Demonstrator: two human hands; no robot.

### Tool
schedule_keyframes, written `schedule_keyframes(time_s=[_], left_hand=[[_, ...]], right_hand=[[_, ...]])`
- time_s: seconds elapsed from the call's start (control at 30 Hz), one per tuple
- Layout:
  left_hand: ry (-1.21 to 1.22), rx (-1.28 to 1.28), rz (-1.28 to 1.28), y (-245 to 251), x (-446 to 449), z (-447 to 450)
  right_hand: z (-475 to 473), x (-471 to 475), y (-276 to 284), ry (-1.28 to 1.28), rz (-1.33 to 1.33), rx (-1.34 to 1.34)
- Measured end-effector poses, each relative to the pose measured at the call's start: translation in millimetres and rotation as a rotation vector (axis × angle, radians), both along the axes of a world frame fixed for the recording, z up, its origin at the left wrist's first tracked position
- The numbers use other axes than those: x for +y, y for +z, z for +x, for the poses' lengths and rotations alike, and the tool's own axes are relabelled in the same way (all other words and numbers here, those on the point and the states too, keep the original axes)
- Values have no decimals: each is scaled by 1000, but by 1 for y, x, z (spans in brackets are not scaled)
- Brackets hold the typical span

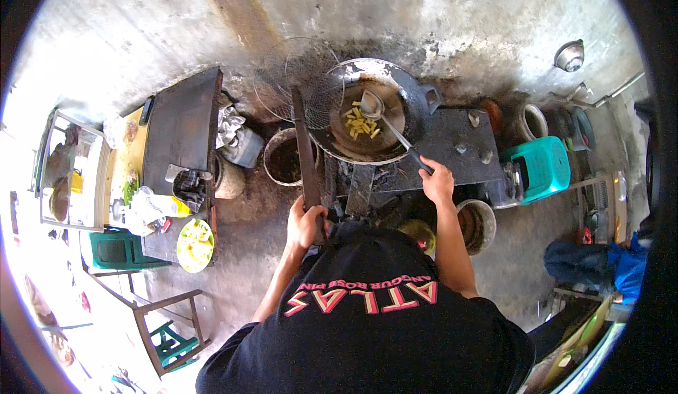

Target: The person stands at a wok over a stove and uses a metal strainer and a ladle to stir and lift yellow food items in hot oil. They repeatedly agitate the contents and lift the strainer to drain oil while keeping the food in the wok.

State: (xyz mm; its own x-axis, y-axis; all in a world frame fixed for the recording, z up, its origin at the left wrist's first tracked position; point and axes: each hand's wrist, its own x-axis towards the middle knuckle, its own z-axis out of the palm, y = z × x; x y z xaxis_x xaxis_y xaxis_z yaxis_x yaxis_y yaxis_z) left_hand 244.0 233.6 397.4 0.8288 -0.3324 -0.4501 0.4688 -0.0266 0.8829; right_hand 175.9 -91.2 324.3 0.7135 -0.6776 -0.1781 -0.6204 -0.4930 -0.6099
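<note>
My right hand (438, 180) grips the dark handle of a metal ladle (373, 105), whose bowl rests inside a large wok (418, 103). Beside the bowl, several yellow-green cut pieces of food (361, 125) lie in liquid at the wok's bottom. My left hand (307, 223) is closed around the long flat wooden handle of a round wire-mesh strainer (302, 84). The strainer's mesh is left of the wok, against the sooty wall, and appears to overlap the wok's left rim. The wok sits over a blackened stove (450, 129).
A round pot (268, 145) with dark contents stands left of the wok. Further left, a dark wooden table (183, 113) bears a green plate of food (181, 243) at its edge. On the right are a turquoise plastic stool (553, 169), a bucket (490, 224) and a person in blue (593, 261).
</note>
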Motion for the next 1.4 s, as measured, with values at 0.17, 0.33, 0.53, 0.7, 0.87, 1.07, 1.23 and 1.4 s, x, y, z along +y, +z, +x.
schedule_keyframes(time_s=[0.17,0.33,0.53,0.7,0.87,1.07,1.23,1.4], left_hand=[[16,24,20,-1,-2,3],[-25,-12,7,-1,-3,7],[-25,-16,24,0,0,-2],[-31,11,29,1,3,-6],[-41,-3,5,-2,8,-11],[-56,34,50,-6,7,-11],[-57,50,10,-6,9,-12],[-45,28,-6,-9,10,-10]], right_hand=[[20,6,-3,3,-33,-52],[31,13,-11,-5,-42,-52],[9,17,-10,24,-68,-44],[-3,26,-8,65,-65,-62],[-5,33,-13,87,-120,-5],[-1,34,-20,106,-185,-123],[-3,35,-24,143,-192,-143],[0,33,-27,182,-270,-157]])
